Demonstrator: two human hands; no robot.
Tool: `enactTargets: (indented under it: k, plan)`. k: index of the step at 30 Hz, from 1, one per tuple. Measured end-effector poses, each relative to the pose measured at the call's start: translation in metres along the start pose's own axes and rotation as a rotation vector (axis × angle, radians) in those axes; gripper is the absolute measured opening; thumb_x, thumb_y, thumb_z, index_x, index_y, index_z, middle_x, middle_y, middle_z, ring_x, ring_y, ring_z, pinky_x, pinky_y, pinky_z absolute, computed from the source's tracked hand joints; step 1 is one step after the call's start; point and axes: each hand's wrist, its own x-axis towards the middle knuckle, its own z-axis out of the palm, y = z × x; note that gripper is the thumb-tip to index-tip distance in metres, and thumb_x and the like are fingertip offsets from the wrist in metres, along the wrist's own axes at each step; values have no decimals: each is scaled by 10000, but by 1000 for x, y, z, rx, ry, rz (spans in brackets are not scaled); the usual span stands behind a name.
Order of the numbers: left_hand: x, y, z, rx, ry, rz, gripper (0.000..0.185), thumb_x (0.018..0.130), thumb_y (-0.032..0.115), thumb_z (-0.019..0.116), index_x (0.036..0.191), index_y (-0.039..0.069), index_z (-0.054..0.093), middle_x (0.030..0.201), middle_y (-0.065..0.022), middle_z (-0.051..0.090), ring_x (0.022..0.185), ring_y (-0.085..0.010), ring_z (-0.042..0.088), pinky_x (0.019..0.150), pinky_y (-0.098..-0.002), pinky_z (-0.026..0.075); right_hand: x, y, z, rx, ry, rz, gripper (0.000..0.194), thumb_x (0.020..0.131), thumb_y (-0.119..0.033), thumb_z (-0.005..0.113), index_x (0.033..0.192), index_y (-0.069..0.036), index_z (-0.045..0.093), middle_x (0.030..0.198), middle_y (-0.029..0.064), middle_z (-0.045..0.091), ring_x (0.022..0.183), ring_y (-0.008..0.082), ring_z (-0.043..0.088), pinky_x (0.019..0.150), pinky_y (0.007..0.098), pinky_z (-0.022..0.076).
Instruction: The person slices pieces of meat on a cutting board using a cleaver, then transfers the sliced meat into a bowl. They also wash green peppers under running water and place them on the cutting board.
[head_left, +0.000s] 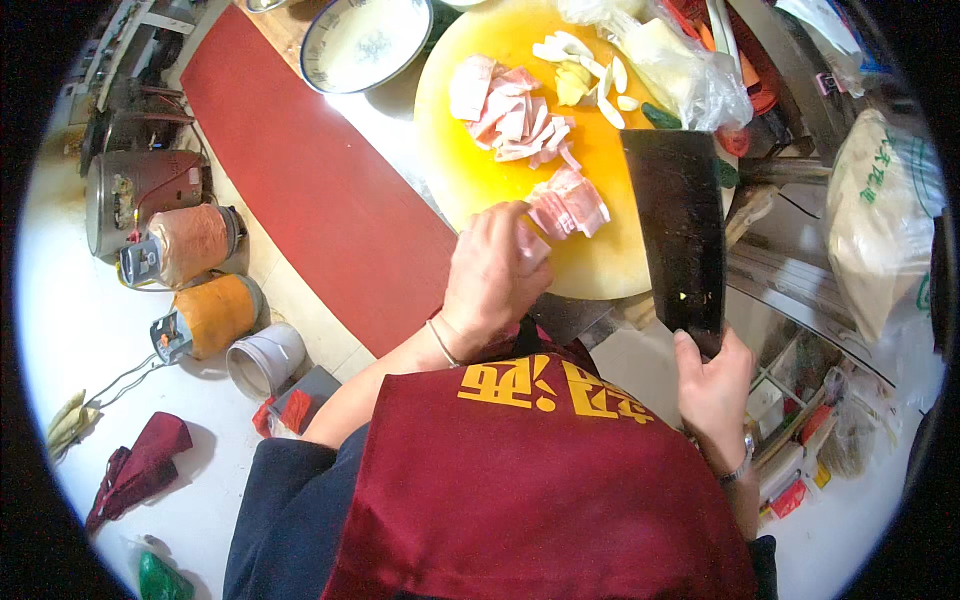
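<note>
My right hand (716, 382) grips a dark, broad cleaver (675, 225) by its handle end, the blade held up over the right side of a round yellow cutting board (600, 270). At the board's near edge, my left hand (491, 270) has its fingers closed on a piece of pale pink meat (532, 251). Just beyond those fingers lies a sliced block of the same meat (570, 202). Farther back is a heap of thin meat slices (514, 112). White sliced pieces (611, 90), perhaps garlic or scallion, surround yellow ginger-like pieces (572, 82).
A blue-rimmed bowl (366, 45) stands left of the board, above a long red surface (315, 180). Plastic-bagged food (660, 60) and green vegetable pieces (660, 115) crowd the board's far right. Gas cylinders (214, 315) and a white bucket (266, 360) are at left.
</note>
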Motion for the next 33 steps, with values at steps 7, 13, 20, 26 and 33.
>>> enactTargets:
  k: [7, 13, 20, 26, 33]
  plan:
    - [12, -27, -55, -473, 124, -351, 697, 774, 153, 822, 1328, -1, 428, 1152, -184, 645, 1030, -220, 658, 878, -345, 566, -23, 22, -1, 27, 41, 159, 204, 878, -87, 653, 1027, 52, 657, 844, 194, 706, 748, 295, 686, 718, 404, 521]
    - [88, -64, -154, -459, 407, -336, 595, 823, 91, 800, 1282, -37, 444, 1051, -126, 643, 885, -154, 653, 741, -279, 578, -48, 28, 28, 105, 132, 199, 256, 878, -100, 652, 1071, 68, 643, 881, 225, 702, 808, 313, 692, 758, 410, 512]
    - [181, -123, -217, -729, 415, -327, 445, 920, 80, 653, 1301, -62, 472, 1069, -129, 656, 957, -186, 668, 809, -311, 563, -65, -64, 80, 109, 410, 651, 228, 859, -94, 630, 1037, 45, 652, 736, 117, 636, 615, 228, 617, 589, 376, 481]
    - [250, -147, -223, -762, 167, -268, 467, 903, 193, 677, 1270, -58, 535, 1040, -125, 665, 884, -188, 675, 751, -291, 558, -89, -115, 126, 280, 523, 765, 153, 867, -12, 606, 1006, 36, 646, 709, 79, 602, 557, 155, 554, 521, 333, 428]
    - [397, -132, -134, -37, 119, 183, 370, 821, 273, 688, 1089, 23, 638, 918, -223, 703, 897, -380, 694, 824, -465, 538, -96, -128, 132, 253, 474, 783, 151, 883, -43, 623, 1004, 43, 644, 714, 79, 602, 637, 151, 541, 591, 331, 441]
